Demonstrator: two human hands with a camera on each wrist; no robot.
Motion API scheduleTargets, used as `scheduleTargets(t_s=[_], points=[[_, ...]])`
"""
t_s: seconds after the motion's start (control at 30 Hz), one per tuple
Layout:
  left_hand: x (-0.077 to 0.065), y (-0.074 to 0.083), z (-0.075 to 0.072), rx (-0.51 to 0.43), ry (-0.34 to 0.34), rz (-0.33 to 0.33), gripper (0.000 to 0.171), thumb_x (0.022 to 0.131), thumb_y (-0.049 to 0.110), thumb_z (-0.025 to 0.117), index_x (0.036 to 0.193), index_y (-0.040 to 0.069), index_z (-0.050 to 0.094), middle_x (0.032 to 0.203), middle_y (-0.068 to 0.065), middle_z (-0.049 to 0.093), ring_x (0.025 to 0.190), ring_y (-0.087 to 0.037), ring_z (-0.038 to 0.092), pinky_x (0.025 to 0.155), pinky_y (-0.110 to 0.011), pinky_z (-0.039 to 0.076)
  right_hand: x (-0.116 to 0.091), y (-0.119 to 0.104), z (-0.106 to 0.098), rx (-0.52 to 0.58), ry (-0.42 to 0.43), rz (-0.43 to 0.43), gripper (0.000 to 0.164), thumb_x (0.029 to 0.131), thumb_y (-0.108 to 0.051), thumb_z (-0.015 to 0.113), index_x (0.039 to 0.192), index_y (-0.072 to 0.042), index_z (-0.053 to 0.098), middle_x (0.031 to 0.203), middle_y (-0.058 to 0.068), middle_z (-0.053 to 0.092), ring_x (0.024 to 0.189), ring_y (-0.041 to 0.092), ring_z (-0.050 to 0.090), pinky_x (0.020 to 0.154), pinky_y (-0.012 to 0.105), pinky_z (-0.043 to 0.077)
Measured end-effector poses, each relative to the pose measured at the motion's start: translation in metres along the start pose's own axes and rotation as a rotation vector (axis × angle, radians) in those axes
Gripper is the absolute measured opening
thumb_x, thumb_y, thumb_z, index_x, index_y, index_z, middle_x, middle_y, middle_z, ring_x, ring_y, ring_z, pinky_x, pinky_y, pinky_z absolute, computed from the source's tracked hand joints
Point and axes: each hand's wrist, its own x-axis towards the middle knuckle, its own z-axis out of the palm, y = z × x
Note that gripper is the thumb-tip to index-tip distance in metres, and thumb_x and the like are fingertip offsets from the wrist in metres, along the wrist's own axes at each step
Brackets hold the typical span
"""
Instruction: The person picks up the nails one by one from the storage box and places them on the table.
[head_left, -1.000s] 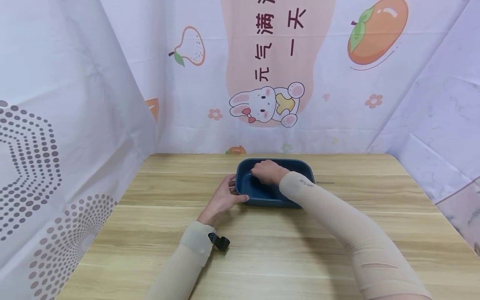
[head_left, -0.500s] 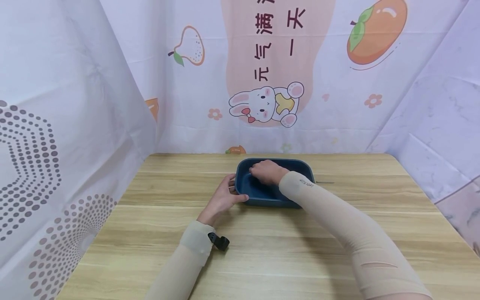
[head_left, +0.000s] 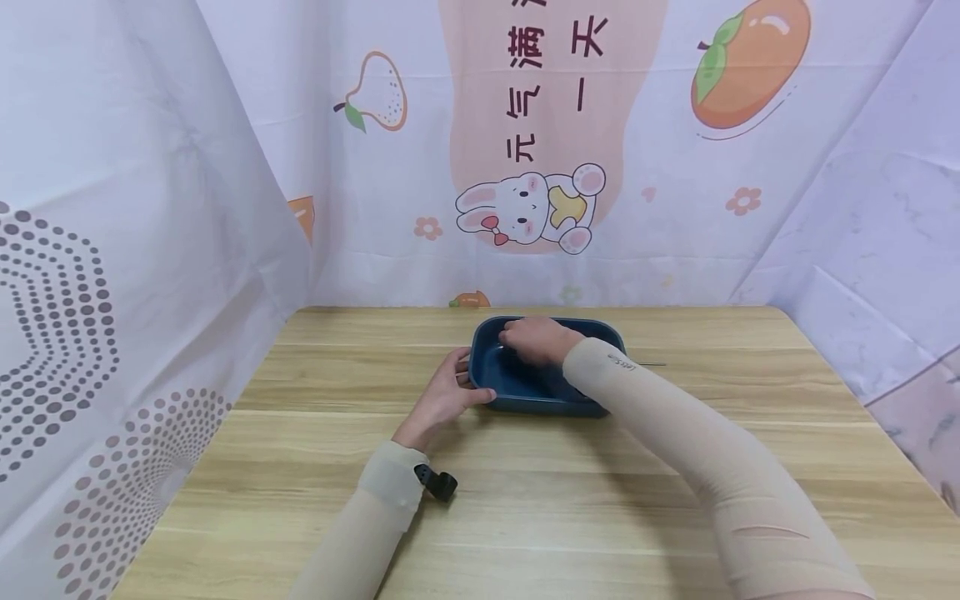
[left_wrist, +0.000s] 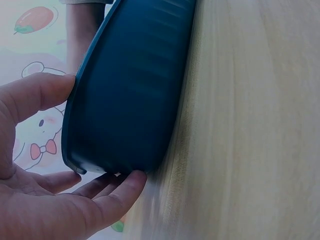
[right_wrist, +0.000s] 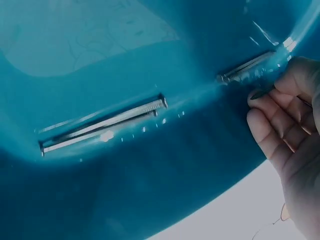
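A deep blue rectangular plastic box stands on the table near its back edge. My left hand holds the box's left end, thumb at the front rim and fingers against the end wall. Inside the box, my right hand reaches toward the left end. In the right wrist view its thumb and finger pinch a thin dark nail, mostly hidden by the fingers. Several metal nails lie along the box's inner bottom edge, and one more nail group lies close to the fingertips.
A thin metal rod, like a nail, lies on the wooden table just right of the box. Behind the table hangs a white printed cloth. More cloth hangs at both sides.
My right wrist and forearm have shifted slightly right and up, with the fingers still inside the box. My left hand and the box stay in place.
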Motion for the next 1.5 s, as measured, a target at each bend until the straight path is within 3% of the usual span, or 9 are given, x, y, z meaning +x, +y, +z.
scheduleTargets(t_s=[0.37,0.7,0.87,1.1,1.5], points=[[0.001,-0.001,-0.001,-0.005,0.004,0.002,0.082,0.078,0.012,0.078,0.146,0.010,0.031,0.141,-0.018,0.043,0.127,-0.034,0.046,0.103,-0.049,0.038,-0.019,0.012,-0.020,0.093,0.019,0.066,0.024,0.092,-0.012,0.063,0.116,-0.012,0.066,0.090,0.000,0.061,0.080,0.019,0.056,0.081,0.033,0.052],[0.002,-0.003,0.001,-0.019,0.012,0.015,0.083,0.076,0.009,0.079,0.145,0.009,0.033,0.139,-0.018,0.044,0.125,-0.034,0.047,0.101,-0.049,0.040,-0.050,0.026,-0.032,0.068,0.101,0.097,0.025,0.087,-0.005,0.062,0.111,-0.009,0.067,0.098,0.004,0.065,0.084,0.021,0.059,0.082,0.038,0.052],[0.002,-0.003,0.001,-0.018,0.014,0.021,0.083,0.076,0.009,0.079,0.145,0.009,0.033,0.139,-0.018,0.044,0.125,-0.035,0.047,0.101,-0.050,0.040,-0.065,0.034,-0.038,0.061,0.137,0.102,0.018,0.087,-0.007,0.064,0.105,-0.008,0.068,0.093,0.004,0.064,0.083,0.022,0.060,0.078,0.038,0.052],[0.002,-0.001,0.001,-0.001,0.018,0.018,0.083,0.076,0.009,0.079,0.145,0.009,0.033,0.140,-0.018,0.044,0.125,-0.035,0.047,0.101,-0.050,0.040,-0.086,0.046,-0.038,0.030,0.162,0.117,0.011,0.086,-0.009,0.066,0.097,-0.010,0.067,0.083,0.001,0.059,0.075,0.021,0.057,0.070,0.037,0.051],[0.002,-0.002,0.002,0.024,0.034,0.010,0.082,0.076,0.008,0.079,0.145,0.010,0.034,0.140,-0.017,0.045,0.125,-0.034,0.048,0.101,-0.050,0.040,-0.110,0.049,-0.033,0.048,0.184,0.137,0.011,0.087,-0.007,0.061,0.096,-0.012,0.065,0.089,0.002,0.063,0.078,0.021,0.061,0.073,0.041,0.053]])
